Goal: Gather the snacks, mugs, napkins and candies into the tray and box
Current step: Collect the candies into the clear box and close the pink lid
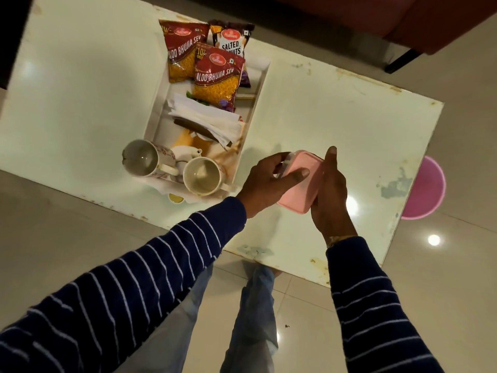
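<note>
— Beside the tray (262, 76), what is held?

— A pink box (301, 181), lid on, just off the tray's near right corner and above the table (336, 125). Both hands grip it: the left hand (269, 179) curls round its left end with the thumb lying across the lid, and the right hand (329, 195) clasps the right side, fingers stretched along the edge.

— And what sits inside the tray?

— At its far end, three snack packets: two red ones (215, 76) overlapping, and a peanut packet (231, 40) behind them. In the middle, a pile of white napkins (204, 117) with a dark strip across it. At the near end, two mugs (200, 176), both tipped toward the camera, with a small white pot (185, 153) between them. What the box holds cannot be told.

— Anything around the tray?

— A pink round thing (425, 189) shows on the floor past the table's right edge. The white tabletop is scuffed and chipped at its rim; pale glossy tiles (309, 319) lie below.
</note>
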Motion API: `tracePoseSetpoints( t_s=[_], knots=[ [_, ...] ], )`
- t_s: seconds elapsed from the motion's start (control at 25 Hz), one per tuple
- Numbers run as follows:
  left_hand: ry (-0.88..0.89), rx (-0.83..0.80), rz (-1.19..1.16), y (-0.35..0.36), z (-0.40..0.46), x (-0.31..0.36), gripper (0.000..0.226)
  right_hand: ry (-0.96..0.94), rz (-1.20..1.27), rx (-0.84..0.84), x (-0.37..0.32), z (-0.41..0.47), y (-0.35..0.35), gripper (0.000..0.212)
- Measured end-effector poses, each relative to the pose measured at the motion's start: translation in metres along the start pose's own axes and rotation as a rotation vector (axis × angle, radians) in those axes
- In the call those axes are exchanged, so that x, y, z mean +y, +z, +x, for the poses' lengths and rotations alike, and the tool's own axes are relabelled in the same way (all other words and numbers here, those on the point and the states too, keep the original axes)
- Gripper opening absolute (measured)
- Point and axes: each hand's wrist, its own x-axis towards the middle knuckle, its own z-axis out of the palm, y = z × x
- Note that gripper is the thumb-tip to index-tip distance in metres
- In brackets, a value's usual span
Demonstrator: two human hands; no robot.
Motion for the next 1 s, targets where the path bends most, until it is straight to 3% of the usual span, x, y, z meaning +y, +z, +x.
tracePoseSetpoints(
  t_s=[0.24,0.48,0.68,0.8,1.0],
  knots=[
    [-0.022,0.018,-0.119,-0.002,-0.008,-0.010,0.048,-0.089,-0.086,0.162,0.000,-0.010,0.025,0.056],
    [0.006,0.064,-0.172,-0.006,-0.010,0.003,0.045,-0.066,-0.008,0.217,0.016,-0.026,0.044,0.044],
    [0.005,0.003,-0.110,-0.006,0.001,0.005,0.038,-0.233,-0.126,0.348,0.031,-0.026,0.049,0.050],
    [-0.045,-0.005,0.057,-0.005,0.014,0.006,0.049,-0.116,-0.134,0.315,0.034,-0.011,0.043,0.049],
    [-0.049,0.108,0.201,-0.014,0.024,-0.002,0.063,-0.194,-0.349,0.214,0.034,0.014,0.026,0.044]
  ],
)
